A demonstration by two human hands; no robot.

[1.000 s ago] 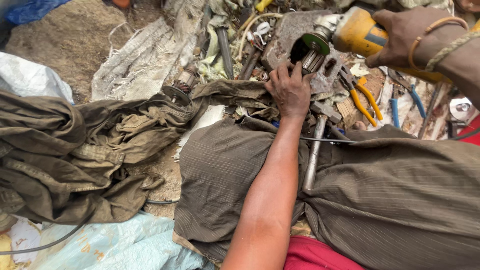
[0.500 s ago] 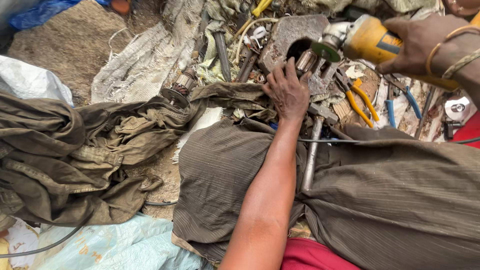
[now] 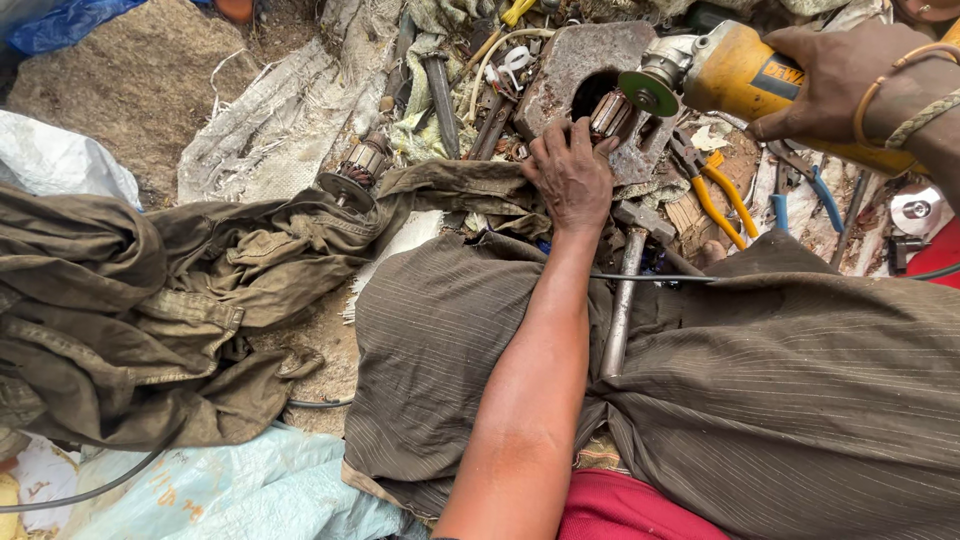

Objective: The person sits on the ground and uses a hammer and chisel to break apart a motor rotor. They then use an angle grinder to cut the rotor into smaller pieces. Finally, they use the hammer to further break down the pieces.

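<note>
Head view, copper motor armature [image 3: 610,115] pinned against rusty metal block [image 3: 590,62] by closed left hand [image 3: 572,178], yellow angle grinder [image 3: 745,75] gripped by right hand [image 3: 835,75], disc just beside armature

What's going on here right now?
A person sits on the ground among scattered tools. The left hand presses a copper-wound motor armature against a rusty metal plate. The right hand grips a yellow angle grinder, its disc right at the armature; whether it touches cannot be told. A hammer lies across the lap, yellow-handled pliers lie beside it, and a second armature rests on a crumpled brown cloth to the left.
</note>
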